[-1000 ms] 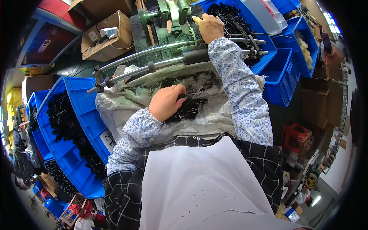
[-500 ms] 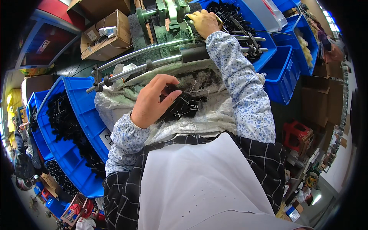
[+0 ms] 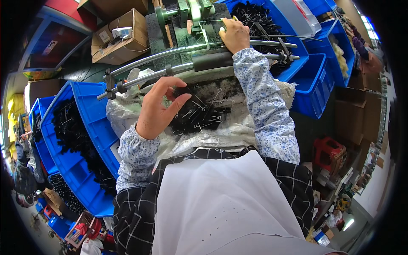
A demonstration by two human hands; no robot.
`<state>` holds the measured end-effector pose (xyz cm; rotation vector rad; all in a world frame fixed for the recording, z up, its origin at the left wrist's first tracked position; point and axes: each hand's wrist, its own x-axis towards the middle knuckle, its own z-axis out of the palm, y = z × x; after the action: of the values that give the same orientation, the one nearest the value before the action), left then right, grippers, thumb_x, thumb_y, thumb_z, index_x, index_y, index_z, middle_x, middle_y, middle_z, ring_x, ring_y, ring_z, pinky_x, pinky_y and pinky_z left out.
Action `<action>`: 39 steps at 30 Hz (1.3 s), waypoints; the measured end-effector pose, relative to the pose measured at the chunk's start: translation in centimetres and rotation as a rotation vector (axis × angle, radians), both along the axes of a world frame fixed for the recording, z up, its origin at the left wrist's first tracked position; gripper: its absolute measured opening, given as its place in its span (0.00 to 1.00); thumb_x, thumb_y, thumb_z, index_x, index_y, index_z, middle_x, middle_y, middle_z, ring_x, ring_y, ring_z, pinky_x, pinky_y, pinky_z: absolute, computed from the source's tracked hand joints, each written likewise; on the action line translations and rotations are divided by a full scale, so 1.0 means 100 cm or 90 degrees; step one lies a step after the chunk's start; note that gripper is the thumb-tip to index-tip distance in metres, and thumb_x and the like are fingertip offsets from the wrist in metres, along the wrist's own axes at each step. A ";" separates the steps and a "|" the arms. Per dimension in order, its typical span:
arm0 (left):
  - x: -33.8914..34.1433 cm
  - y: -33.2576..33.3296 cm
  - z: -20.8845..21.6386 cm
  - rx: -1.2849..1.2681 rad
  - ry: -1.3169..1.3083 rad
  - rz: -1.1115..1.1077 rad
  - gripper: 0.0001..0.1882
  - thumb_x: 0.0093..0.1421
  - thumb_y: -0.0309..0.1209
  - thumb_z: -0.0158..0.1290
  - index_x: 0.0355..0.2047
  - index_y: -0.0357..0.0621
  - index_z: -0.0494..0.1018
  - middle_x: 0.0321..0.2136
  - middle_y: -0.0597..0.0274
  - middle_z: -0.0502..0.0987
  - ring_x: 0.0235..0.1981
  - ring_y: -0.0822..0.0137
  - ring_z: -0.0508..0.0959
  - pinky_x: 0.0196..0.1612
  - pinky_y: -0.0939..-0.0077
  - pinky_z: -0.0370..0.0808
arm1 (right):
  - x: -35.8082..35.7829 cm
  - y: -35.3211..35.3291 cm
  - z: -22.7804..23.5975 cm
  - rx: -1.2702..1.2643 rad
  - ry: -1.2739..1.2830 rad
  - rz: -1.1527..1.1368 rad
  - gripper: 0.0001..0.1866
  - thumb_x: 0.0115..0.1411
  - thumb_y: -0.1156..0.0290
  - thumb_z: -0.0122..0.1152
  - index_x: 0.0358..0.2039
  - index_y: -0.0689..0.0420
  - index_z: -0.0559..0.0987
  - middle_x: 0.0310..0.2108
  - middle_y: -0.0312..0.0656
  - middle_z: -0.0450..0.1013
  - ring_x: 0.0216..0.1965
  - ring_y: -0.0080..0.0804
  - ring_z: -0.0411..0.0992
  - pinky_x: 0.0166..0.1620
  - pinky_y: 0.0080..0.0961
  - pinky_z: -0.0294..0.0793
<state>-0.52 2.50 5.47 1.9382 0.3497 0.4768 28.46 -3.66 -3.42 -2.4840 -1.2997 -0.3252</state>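
Note:
My left hand (image 3: 156, 108) is curled over my lap, thumb and fingers around the black bristles of a small wire-stemmed brush (image 3: 182, 90). Below it, several black brushes with looped wire ends (image 3: 196, 114) lie on a dusty whitish cloth (image 3: 178, 146). At the far side my right hand (image 3: 236, 35), with yellow coverings on its fingertips, is closed beside a green machine (image 3: 193, 12). A thin dark line runs from the machine toward its fingers; what they hold is too small to make out. Two metal rails (image 3: 178, 68) cross between my hands, one with a black sleeve.
To my left stand blue bins (image 3: 91, 110) of black brushes. Behind my right hand another blue bin (image 3: 289, 25) holds a heap of them. A smaller blue bin (image 3: 312, 87) stands right. A cardboard box (image 3: 121, 36) is far left, a red stool (image 3: 328, 153) right.
My right hand has shifted right and slightly nearer to me, away from the machine's middle. My left hand has moved a little left, and black bristles now show between its thumb and fingers.

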 end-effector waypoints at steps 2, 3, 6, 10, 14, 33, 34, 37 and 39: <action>-0.001 0.002 0.000 -0.008 -0.007 0.008 0.14 0.50 0.26 0.59 0.37 0.41 0.70 0.33 0.64 0.73 0.26 0.73 0.69 0.31 0.81 0.70 | -0.013 0.011 0.003 -0.003 -0.002 -0.003 0.17 0.48 0.65 0.56 0.40 0.55 0.76 0.34 0.40 0.75 0.42 0.39 0.71 0.42 0.39 0.66; -0.001 0.002 0.000 -0.009 -0.008 0.010 0.14 0.50 0.27 0.59 0.37 0.41 0.70 0.33 0.64 0.73 0.26 0.73 0.70 0.31 0.81 0.70 | -0.020 0.017 0.005 -0.003 -0.007 0.000 0.16 0.48 0.66 0.56 0.39 0.55 0.76 0.34 0.41 0.75 0.41 0.39 0.71 0.42 0.39 0.66; 0.002 0.000 -0.002 -0.013 -0.011 0.014 0.14 0.50 0.27 0.59 0.37 0.41 0.70 0.33 0.63 0.73 0.26 0.72 0.70 0.31 0.81 0.70 | -0.041 0.035 0.003 0.006 -0.011 -0.001 0.14 0.48 0.66 0.54 0.37 0.54 0.76 0.31 0.40 0.75 0.39 0.38 0.71 0.39 0.38 0.66; 0.002 0.002 -0.002 -0.015 -0.036 0.010 0.13 0.51 0.25 0.58 0.37 0.40 0.70 0.34 0.62 0.73 0.29 0.72 0.71 0.33 0.81 0.70 | -0.036 0.031 0.002 -0.015 -0.060 0.000 0.14 0.48 0.64 0.55 0.37 0.52 0.77 0.31 0.39 0.75 0.39 0.36 0.72 0.38 0.38 0.65; -0.008 0.012 -0.007 -0.025 -0.049 0.037 0.12 0.52 0.19 0.54 0.37 0.39 0.69 0.37 0.61 0.72 0.37 0.72 0.73 0.40 0.81 0.70 | -0.005 0.005 0.005 -0.028 -0.060 -0.006 0.17 0.48 0.64 0.57 0.40 0.50 0.77 0.33 0.39 0.75 0.40 0.37 0.72 0.39 0.38 0.66; 0.048 -0.009 -0.045 -0.047 -0.130 0.070 0.11 0.51 0.18 0.53 0.36 0.38 0.67 0.37 0.58 0.70 0.38 0.67 0.74 0.43 0.77 0.74 | -0.039 -0.049 0.091 -0.051 0.199 0.137 0.13 0.56 0.66 0.54 0.41 0.54 0.76 0.36 0.47 0.73 0.38 0.41 0.73 0.42 0.35 0.72; 0.052 -0.011 -0.047 -0.039 -0.153 0.092 0.11 0.51 0.18 0.54 0.35 0.38 0.67 0.37 0.58 0.71 0.38 0.67 0.75 0.42 0.77 0.74 | -0.065 -0.053 0.098 -0.169 0.355 0.164 0.13 0.56 0.68 0.55 0.42 0.55 0.75 0.37 0.47 0.73 0.39 0.40 0.73 0.42 0.34 0.71; 0.051 -0.011 -0.048 -0.110 -0.144 0.064 0.14 0.52 0.19 0.54 0.39 0.39 0.66 0.38 0.57 0.71 0.38 0.67 0.76 0.40 0.75 0.74 | -0.094 -0.063 0.078 -0.005 0.326 0.288 0.17 0.53 0.67 0.57 0.45 0.51 0.74 0.35 0.44 0.75 0.34 0.39 0.74 0.39 0.31 0.73; 0.040 -0.010 -0.044 -0.199 -0.047 0.052 0.17 0.55 0.20 0.53 0.45 0.39 0.63 0.42 0.58 0.70 0.38 0.69 0.75 0.45 0.76 0.70 | -0.090 -0.058 0.072 0.003 0.242 0.316 0.16 0.54 0.69 0.56 0.45 0.50 0.74 0.33 0.44 0.75 0.32 0.37 0.74 0.36 0.30 0.74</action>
<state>3.47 1.55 1.07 1.6049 0.4304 0.5129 19.46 -9.44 3.80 -1.9897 -1.6593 0.2479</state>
